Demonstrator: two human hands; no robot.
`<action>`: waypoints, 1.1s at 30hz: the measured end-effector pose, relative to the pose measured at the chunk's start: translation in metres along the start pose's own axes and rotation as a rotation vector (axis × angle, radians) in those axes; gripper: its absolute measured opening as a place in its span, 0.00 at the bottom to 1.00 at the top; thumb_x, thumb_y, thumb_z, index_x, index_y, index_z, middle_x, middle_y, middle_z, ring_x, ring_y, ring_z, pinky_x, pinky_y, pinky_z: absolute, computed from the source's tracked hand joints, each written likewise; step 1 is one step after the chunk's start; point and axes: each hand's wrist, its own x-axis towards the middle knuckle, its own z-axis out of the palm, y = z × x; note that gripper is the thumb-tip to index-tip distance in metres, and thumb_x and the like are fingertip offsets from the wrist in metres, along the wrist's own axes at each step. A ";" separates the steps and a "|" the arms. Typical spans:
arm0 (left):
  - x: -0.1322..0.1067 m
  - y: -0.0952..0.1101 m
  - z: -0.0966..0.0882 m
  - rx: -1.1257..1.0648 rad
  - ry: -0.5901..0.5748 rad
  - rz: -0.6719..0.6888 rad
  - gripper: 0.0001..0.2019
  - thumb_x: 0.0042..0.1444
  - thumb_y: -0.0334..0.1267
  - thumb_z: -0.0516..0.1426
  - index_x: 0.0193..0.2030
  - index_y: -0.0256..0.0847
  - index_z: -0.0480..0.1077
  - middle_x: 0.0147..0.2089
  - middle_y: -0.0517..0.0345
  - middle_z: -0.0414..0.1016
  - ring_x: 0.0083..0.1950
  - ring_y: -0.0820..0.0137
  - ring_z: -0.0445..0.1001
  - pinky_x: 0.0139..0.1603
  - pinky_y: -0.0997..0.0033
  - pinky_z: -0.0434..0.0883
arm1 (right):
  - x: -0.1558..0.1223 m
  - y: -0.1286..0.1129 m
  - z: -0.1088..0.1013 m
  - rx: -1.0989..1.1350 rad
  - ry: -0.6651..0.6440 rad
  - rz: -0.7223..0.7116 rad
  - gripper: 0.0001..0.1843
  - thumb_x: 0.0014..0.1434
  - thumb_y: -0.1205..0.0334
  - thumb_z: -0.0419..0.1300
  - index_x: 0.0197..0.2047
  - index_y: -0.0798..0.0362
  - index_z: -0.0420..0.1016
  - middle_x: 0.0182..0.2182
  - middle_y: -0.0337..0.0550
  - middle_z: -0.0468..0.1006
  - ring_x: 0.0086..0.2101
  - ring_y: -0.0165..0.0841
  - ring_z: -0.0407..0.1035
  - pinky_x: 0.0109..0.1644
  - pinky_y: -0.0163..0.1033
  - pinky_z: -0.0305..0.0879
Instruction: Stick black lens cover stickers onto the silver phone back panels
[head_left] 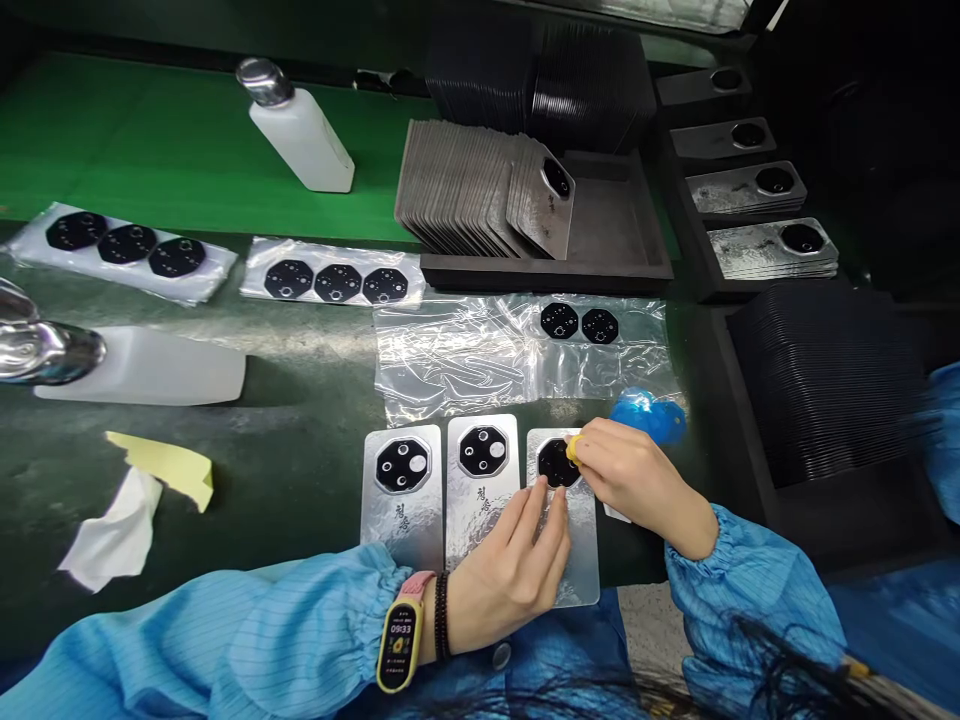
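Note:
Three silver phone back covers lie side by side at the table's near edge: left cover, middle cover, right cover. Each carries a black octagonal camera plate. My left hand rests flat on the right cover, fingers stretched out, holding it down. My right hand is closed in a pinch on a small yellow piece pressed against the black plate of the right cover.
A clear film sheet with two black plates lies behind the covers. More plate strips lie at the left. A dark tray holds a stack of covers. White bottles, tape scraps and a blue wad lie around.

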 end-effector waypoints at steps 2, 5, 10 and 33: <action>0.000 0.000 0.000 0.002 -0.004 -0.001 0.13 0.57 0.25 0.50 0.43 0.22 0.72 0.44 0.37 0.77 0.47 0.49 0.77 0.43 0.54 0.73 | 0.000 0.000 0.000 -0.014 -0.011 -0.007 0.17 0.58 0.80 0.46 0.24 0.51 0.59 0.19 0.36 0.63 0.24 0.29 0.57 0.26 0.34 0.55; -0.001 0.000 0.000 0.014 -0.016 -0.002 0.12 0.57 0.27 0.51 0.44 0.23 0.72 0.45 0.37 0.77 0.48 0.50 0.77 0.44 0.55 0.72 | 0.000 -0.001 0.000 -0.031 -0.020 -0.025 0.17 0.57 0.81 0.46 0.24 0.51 0.60 0.19 0.36 0.64 0.24 0.29 0.57 0.27 0.34 0.56; -0.004 0.003 0.001 0.015 -0.044 0.000 0.13 0.59 0.33 0.55 0.45 0.23 0.71 0.47 0.35 0.76 0.50 0.49 0.76 0.49 0.53 0.71 | 0.000 -0.001 0.000 -0.075 -0.021 -0.049 0.18 0.59 0.81 0.46 0.24 0.51 0.61 0.19 0.36 0.64 0.24 0.30 0.56 0.27 0.35 0.56; -0.004 0.001 0.011 -0.044 -0.015 0.010 0.17 0.58 0.25 0.45 0.45 0.26 0.72 0.45 0.42 0.77 0.46 0.61 0.73 0.44 0.61 0.70 | -0.002 0.009 -0.001 0.126 0.031 0.294 0.09 0.56 0.74 0.54 0.28 0.50 0.64 0.28 0.41 0.76 0.33 0.35 0.71 0.39 0.41 0.69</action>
